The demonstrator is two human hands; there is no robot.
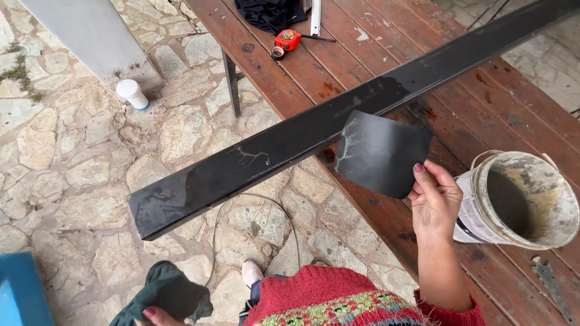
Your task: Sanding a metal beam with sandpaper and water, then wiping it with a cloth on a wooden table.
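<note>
The right hand (435,202) pinched a dark abrasive sheet (382,153) just above the black metal bar (314,127) lying across the wooden bench (374,36); the left hand (158,316) clutched a dark rag (166,296). Sanding seemed underway; laying the sheet flat would need steady pressure.

Outdoors, flat daylight, no hard shadows. Floor (78,163): irregular pale stone paving, weeds far left. Reddish wooden table (483,115) fills right side, dark metal leg (231,84) at far left edge. Grey slab (90,36) leans far left. Blue corner (21,290) near left. Cable (254,199) loops on stones.
</note>
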